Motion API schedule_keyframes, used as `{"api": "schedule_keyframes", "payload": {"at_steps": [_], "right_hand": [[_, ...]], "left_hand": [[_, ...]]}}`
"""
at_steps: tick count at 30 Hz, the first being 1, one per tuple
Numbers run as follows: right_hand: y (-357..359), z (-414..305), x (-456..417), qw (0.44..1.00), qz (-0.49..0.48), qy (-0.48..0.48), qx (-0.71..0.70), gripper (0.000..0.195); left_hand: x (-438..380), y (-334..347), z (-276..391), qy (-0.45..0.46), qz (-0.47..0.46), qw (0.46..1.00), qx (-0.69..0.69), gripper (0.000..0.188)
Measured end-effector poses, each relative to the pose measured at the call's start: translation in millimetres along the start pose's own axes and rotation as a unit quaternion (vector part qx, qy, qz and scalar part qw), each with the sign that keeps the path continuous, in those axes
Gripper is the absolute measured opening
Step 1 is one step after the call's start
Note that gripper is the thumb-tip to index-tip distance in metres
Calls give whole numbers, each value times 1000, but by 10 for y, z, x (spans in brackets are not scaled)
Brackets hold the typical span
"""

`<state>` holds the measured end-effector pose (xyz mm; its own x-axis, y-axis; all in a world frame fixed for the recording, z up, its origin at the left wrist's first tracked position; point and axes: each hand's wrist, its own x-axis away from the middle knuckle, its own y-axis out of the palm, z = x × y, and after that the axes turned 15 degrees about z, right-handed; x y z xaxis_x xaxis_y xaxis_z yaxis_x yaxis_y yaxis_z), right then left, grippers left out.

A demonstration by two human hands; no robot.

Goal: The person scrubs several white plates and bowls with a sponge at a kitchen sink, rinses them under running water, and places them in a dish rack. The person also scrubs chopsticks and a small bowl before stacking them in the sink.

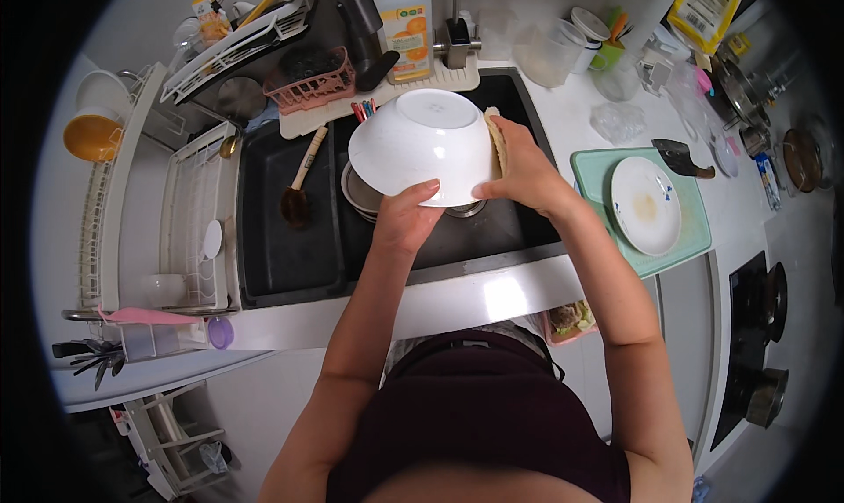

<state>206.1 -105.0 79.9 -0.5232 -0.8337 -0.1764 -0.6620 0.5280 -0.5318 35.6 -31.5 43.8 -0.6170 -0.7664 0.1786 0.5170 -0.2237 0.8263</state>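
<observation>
Over the right basin of a dark double sink (494, 239), a large white bowl (422, 150) is held with its base turned up. My left hand (409, 219) grips the near rim, thumb on the outer wall. A pale yellow sponge or cloth (496, 137) is in my right hand (524, 166), pressed against the bowl's right side. Most of that hand's fingers are behind the sponge. Partly under the bowl, a few stacked dishes (356, 190) sit in the basin beside the metal drain (467, 209).
A wooden-handled brush (304, 173) lies in the left basin. To the right, a green cutting board (692, 219) carries a white plate (646, 206) and a cleaver (682, 158). A detergent bottle (407, 35) and pink basket (313, 84) stand behind the sink. Dish racks (198, 219) line the left.
</observation>
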Motion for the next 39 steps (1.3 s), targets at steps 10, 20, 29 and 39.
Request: {"api": "schedule_keyframes", "payload": {"at_steps": [10, 20, 29, 39], "right_hand": [[-25, 7, 63, 990, 88, -104, 21, 66], [605, -235, 617, 856, 275, -358, 251, 53], [84, 444, 206, 906, 236, -333, 111, 67], [-200, 420, 120, 980, -15, -9, -198, 73]], "left_hand": [[-8, -17, 61, 19, 14, 1000, 15, 65], [-19, -2, 83, 1, 77, 996, 50, 53], [47, -227, 239, -32, -52, 993, 100, 59], [-31, -352, 197, -36, -77, 993, 76, 58]]}}
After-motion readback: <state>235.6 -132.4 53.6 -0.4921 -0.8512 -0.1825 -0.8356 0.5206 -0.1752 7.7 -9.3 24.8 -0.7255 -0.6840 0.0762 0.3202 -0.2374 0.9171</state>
